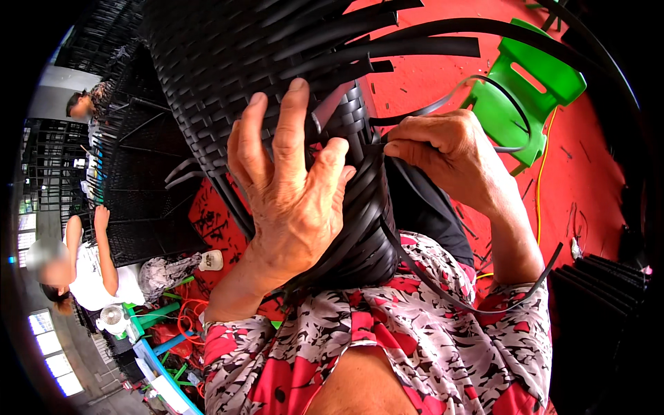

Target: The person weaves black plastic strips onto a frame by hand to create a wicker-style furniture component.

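A black woven panel (207, 90) of flat plastic strips lies in front of me, and its braided edge (360, 238) runs down toward my lap. Spread over the weave is my left hand (294, 190), open, with its fingers apart and its thumb near the braid. My right hand (449, 149) is closed in a pinch on a black plastic strip (374, 148) at the panel's right edge. Between the hands, a flat shiny piece (330, 107) sticks out of the weave; I cannot tell what it is. Loose strip ends (429, 47) fan out at the top right.
A green plastic chair (529, 86) stands on the red floor (581, 159), with a yellow cable (539, 187) beside it. One long strip (456, 304) curves across my lap. Two people work at left near a dark woven piece (155, 187) and a small white fan (112, 319).
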`<action>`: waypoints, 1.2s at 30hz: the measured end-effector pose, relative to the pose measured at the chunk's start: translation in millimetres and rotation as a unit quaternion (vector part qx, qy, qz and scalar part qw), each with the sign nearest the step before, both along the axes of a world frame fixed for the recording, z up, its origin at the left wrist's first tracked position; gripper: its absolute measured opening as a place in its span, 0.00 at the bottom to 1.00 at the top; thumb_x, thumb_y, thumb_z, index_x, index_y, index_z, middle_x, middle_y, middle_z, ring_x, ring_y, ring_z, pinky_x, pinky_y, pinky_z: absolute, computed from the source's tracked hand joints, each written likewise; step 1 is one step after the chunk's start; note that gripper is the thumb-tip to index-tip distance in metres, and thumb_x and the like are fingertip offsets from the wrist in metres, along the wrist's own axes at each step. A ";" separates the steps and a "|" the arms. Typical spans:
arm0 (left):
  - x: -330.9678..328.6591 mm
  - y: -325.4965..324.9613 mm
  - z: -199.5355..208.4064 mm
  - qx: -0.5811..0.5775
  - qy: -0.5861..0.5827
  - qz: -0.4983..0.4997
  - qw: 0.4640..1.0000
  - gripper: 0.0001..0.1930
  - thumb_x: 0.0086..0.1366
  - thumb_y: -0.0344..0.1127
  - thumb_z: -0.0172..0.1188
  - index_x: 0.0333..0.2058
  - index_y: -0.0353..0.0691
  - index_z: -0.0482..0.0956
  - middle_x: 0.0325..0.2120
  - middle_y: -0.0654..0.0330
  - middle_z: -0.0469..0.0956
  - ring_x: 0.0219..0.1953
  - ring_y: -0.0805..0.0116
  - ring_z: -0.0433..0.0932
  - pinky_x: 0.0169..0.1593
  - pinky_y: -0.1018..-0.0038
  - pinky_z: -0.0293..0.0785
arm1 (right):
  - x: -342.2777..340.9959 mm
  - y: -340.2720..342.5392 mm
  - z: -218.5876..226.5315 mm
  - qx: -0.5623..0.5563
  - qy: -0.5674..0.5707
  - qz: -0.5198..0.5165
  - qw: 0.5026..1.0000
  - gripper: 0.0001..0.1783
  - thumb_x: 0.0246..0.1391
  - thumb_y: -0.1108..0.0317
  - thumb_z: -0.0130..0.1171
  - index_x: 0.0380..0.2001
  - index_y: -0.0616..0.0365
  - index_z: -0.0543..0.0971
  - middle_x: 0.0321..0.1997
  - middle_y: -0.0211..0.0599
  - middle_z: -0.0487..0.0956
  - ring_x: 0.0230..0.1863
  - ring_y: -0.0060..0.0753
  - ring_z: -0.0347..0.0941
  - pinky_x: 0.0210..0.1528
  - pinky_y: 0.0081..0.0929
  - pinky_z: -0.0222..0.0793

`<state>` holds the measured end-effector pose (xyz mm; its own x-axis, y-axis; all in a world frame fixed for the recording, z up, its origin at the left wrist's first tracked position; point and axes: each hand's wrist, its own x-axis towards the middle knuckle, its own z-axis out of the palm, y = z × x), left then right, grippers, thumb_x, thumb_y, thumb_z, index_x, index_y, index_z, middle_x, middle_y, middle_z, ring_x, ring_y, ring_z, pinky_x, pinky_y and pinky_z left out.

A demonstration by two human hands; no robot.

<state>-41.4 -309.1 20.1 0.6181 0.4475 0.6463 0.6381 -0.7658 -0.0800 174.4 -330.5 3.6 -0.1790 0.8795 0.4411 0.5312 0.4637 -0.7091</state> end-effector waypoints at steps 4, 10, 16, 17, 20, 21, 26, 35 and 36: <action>6.0 2.6 7.8 -0.020 0.008 0.009 1.000 0.11 0.48 0.31 0.68 0.32 0.38 0.78 0.59 0.47 0.64 0.61 0.40 0.59 0.59 0.46 0.56 | 0.1 0.1 -1.3 0.015 -0.011 -0.023 1.000 0.08 0.52 0.64 0.63 0.30 0.57 0.82 0.22 0.46 0.78 0.27 0.51 0.76 0.29 0.40 0.70; -2.3 6.0 8.1 -0.183 -0.202 -0.095 0.957 0.07 0.53 0.25 0.65 0.29 0.38 0.75 0.58 0.46 0.62 0.58 0.46 0.61 0.59 0.58 0.58 | -10.7 -25.4 34.1 0.220 -0.166 -0.125 0.953 0.11 0.40 0.76 0.70 0.30 0.63 0.81 0.28 0.39 0.81 0.26 0.38 0.77 0.27 0.31 0.71; -10.6 -17.3 11.6 -0.130 -0.219 -0.131 0.958 0.11 0.62 0.34 0.63 0.28 0.33 0.74 0.59 0.37 0.59 0.65 0.42 0.57 0.67 0.50 0.49 | -21.3 -16.4 32.0 0.142 0.020 0.076 0.987 0.19 0.43 0.78 0.68 0.42 0.62 0.81 0.48 0.47 0.79 0.36 0.42 0.80 0.34 0.31 0.76; -11.7 -18.7 10.0 -0.129 -0.223 -0.141 0.956 0.11 0.62 0.35 0.63 0.28 0.33 0.74 0.59 0.37 0.59 0.65 0.42 0.57 0.67 0.49 0.49 | -24.5 -11.1 22.0 0.117 0.050 0.116 0.985 0.18 0.43 0.77 0.67 0.42 0.62 0.81 0.50 0.47 0.79 0.37 0.42 0.80 0.35 0.31 0.76; -18.5 -16.4 7.2 -0.098 -0.235 -0.111 0.961 0.10 0.57 0.38 0.67 0.27 0.38 0.77 0.56 0.41 0.67 0.61 0.41 0.61 0.62 0.51 0.55 | -19.1 -9.2 25.4 0.071 0.059 0.133 0.987 0.14 0.43 0.78 0.68 0.37 0.63 0.81 0.44 0.44 0.82 0.35 0.40 0.81 0.34 0.29 0.77; -19.2 -14.8 3.1 -0.108 -0.265 -0.091 0.954 0.08 0.58 0.37 0.65 0.28 0.38 0.79 0.57 0.41 0.66 0.62 0.40 0.59 0.63 0.53 0.54 | -17.6 -10.0 31.0 0.060 0.049 0.134 0.988 0.13 0.43 0.78 0.68 0.36 0.63 0.81 0.42 0.44 0.82 0.34 0.40 0.81 0.34 0.28 0.77; -35.1 3.1 -17.4 -0.054 -0.093 0.020 0.994 0.05 0.57 0.33 0.62 0.31 0.39 0.81 0.63 0.46 0.62 0.65 0.39 0.51 0.64 0.47 0.46 | -39.4 -23.1 48.8 -0.010 0.033 -0.046 0.998 0.06 0.43 0.84 0.62 0.26 0.65 0.77 0.19 0.33 0.77 0.16 0.21 0.68 0.21 0.20 0.64; -27.7 2.1 -16.6 -0.108 -0.072 0.042 0.991 0.06 0.50 0.32 0.66 0.29 0.43 0.81 0.68 0.54 0.53 0.68 0.40 0.46 0.64 0.34 0.36 | -52.6 -4.2 47.0 0.043 -0.166 0.050 0.984 0.04 0.44 0.79 0.61 0.26 0.64 0.77 0.23 0.43 0.76 0.23 0.48 0.75 0.24 0.36 0.69; -28.4 2.2 -16.7 -0.107 -0.087 0.031 0.990 0.06 0.50 0.31 0.66 0.29 0.42 0.81 0.67 0.53 0.54 0.67 0.41 0.47 0.64 0.36 0.37 | -53.7 -2.3 40.6 0.056 -0.153 0.054 0.985 0.04 0.43 0.78 0.60 0.26 0.63 0.75 0.23 0.42 0.75 0.23 0.49 0.74 0.24 0.37 0.69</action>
